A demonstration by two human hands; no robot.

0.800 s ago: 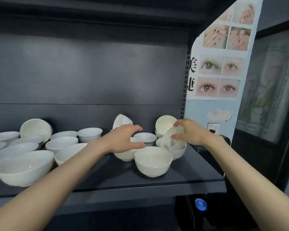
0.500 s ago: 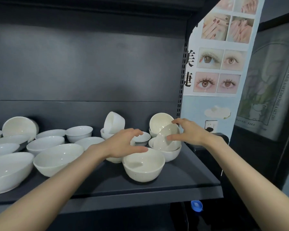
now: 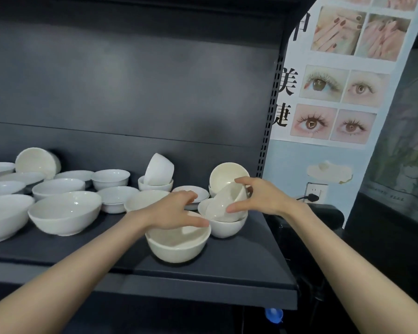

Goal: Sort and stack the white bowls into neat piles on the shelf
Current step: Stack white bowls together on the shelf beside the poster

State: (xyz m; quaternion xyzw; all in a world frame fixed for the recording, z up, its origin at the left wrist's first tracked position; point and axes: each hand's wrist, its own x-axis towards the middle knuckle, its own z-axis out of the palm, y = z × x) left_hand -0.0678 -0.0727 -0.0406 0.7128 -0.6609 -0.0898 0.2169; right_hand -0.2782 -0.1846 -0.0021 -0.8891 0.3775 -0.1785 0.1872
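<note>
One tilted bowl (image 3: 223, 204), mouth leftward

shelf (image 3: 239, 259): carries all bowls; front edge nearest the camera
front bowl (image 3: 177, 244): near shelf front, right of centre; left hand (image 3: 171, 213) over its rim
tilted bowl (image 3: 225, 203): leans inside lower bowl (image 3: 229, 225), just behind & right of front bowl; right hand (image 3: 258, 197) on it
rear tilted bowl (image 3: 227, 175): behind that pair, near shelf's right end
saucer (image 3: 198, 192): betw. hands, behind front bowl
tipped bowl (image 3: 158, 168): sits in a bowl at back, left of saucer
wide bowl (image 3: 64, 213): left of left hand, w/ more bowls behind & left
poster (image 3: 333, 75): right of shelf
wall socket (image 3: 315, 191): below poster
</note>
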